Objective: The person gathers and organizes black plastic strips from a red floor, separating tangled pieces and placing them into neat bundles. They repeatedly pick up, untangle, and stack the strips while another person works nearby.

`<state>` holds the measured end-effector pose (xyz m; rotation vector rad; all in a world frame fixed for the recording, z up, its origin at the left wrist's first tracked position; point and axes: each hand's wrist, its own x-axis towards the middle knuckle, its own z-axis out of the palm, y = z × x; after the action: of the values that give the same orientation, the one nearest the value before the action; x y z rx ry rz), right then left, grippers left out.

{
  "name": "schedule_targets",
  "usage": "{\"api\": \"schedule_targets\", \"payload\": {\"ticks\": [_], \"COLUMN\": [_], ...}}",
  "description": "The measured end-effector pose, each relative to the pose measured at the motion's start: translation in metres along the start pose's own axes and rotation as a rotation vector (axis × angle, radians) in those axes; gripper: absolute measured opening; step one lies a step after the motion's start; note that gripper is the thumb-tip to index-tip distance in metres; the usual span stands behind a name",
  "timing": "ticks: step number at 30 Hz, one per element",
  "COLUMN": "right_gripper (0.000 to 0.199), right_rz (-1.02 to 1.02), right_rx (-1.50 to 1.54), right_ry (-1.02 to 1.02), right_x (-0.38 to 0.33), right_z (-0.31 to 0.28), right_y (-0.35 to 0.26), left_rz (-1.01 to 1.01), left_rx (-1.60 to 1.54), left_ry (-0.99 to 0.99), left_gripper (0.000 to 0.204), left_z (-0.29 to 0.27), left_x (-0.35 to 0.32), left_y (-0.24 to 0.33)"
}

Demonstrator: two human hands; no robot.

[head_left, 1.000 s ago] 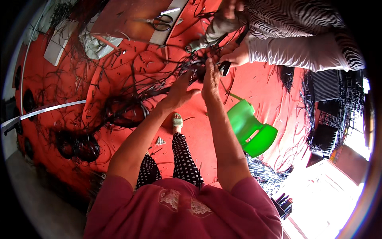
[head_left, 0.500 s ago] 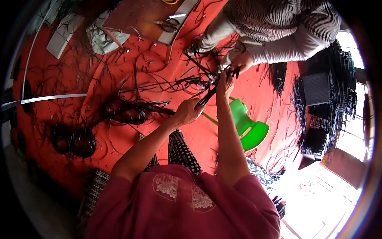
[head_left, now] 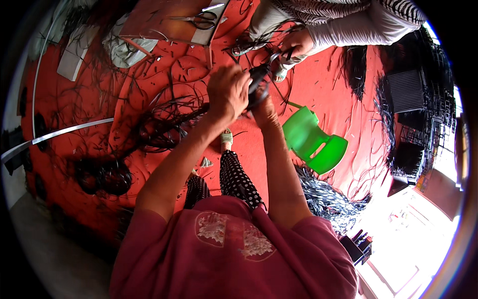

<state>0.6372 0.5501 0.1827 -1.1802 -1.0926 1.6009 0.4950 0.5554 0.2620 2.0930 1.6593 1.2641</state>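
Observation:
A bundle of long, thin black strips [head_left: 258,77] is held out in front of me, its near part smeared by motion. My left hand [head_left: 230,92] is closed on it from the left, back of the hand upward. Lower and to the right, my right hand [head_left: 265,108] is closed round the same strips, with a blurred loop over its fingers. More strips trail left from my hands into a dark tangle [head_left: 162,132] on the floor. Across from me, a co-worker's hand [head_left: 298,42] holds some loose black strips just beyond the bundle.
A green plastic chair [head_left: 303,134] is right of my right forearm. Scissors [head_left: 204,20] lie on a low table [head_left: 154,20] at the far left. Black coils [head_left: 102,177] and scattered strips cover parts of the red floor [head_left: 348,144]. Stacked black racks [head_left: 406,92] line the right side.
My left hand has moved up the bundle, farther from me, beside my right hand. My right hand has come down and left. The bundle has drawn away from the co-worker's hand.

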Motion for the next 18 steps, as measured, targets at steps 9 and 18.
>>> {"api": "schedule_targets", "payload": {"ticks": [9, 18], "right_gripper": [0.032, 0.043], "right_rz": [0.395, 0.293], "right_rx": [0.276, 0.437], "right_ry": [-0.095, -0.007], "right_x": [-0.023, -0.027], "right_z": [0.02, 0.021], "right_y": [-0.052, -0.049], "left_rz": [-0.535, -0.593], "left_rx": [-0.992, -0.948], "left_ry": [-1.036, -0.764], "left_gripper": [0.029, 0.019], "left_z": [0.058, 0.051], "left_x": [0.072, 0.06], "left_y": [-0.05, -0.024]}}
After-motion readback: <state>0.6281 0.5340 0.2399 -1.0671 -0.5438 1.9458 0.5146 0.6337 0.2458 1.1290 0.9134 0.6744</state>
